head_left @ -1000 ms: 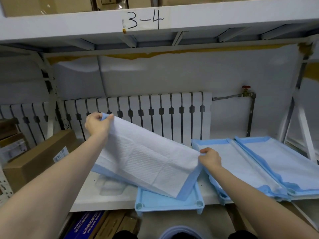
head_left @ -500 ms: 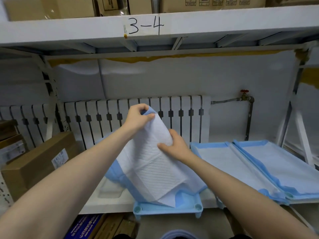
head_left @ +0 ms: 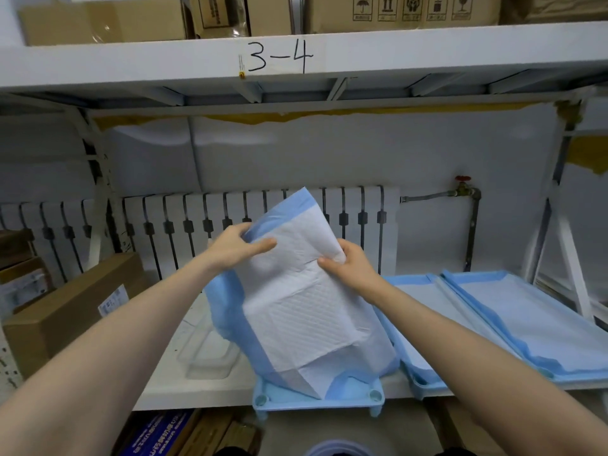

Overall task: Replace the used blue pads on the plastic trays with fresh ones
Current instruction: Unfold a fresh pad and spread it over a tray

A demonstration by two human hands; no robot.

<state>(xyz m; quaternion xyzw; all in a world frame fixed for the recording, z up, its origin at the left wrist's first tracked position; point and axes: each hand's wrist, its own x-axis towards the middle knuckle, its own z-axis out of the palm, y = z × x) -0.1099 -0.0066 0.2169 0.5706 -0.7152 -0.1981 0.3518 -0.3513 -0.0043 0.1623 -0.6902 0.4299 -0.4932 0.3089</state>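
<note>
Blue-bordered and quilted white in the middle, a pad point(head_left: 296, 301) is held up, folded, above a light blue plastic tray point(head_left: 316, 401) that sits at the front edge of the white shelf point(head_left: 171, 386), its near rim overhanging that edge. The pad's lower folds hang down onto the tray. The left hand point(head_left: 235, 246) is closed on the pad's upper left edge, with the fingers laid across the white face. The right hand point(head_left: 350, 268) is pinched on the right edge, where the material is creased under the thumb.

Toward the right end of the shelf, two more trays are seen side by side, each covered by a flat pad: the nearer one point(head_left: 424, 320) just beside the held pad and the farther one point(head_left: 526, 317) next to it, their borders overlapping. A cardboard box point(head_left: 72, 311) lies at the left end of the shelf. A white radiator point(head_left: 184, 232) runs along the back, and "3-4" point(head_left: 279, 55) is written on the front edge of the upper shelf point(head_left: 460, 51).
</note>
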